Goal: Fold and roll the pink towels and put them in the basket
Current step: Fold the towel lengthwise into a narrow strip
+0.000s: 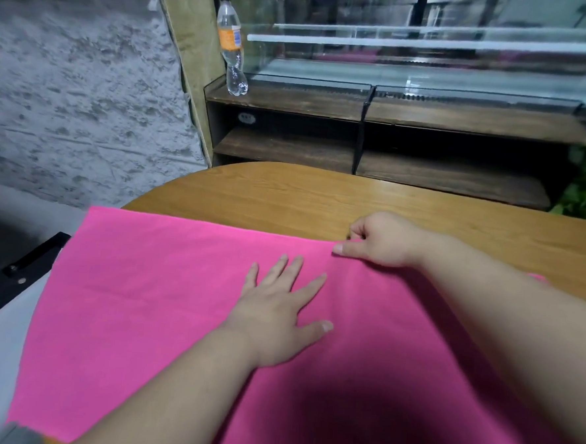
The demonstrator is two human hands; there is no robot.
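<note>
Sadly, the bottle label is unreadable. My left hand presses the pink towel, fingers apart; my right hand, at one o'clock, pinches its edge.

A bright pink towel lay spread flat and smooth, its far edge pinched by the fingers of the right hand, its middle under the splayed fingers of the left hand.
</note>
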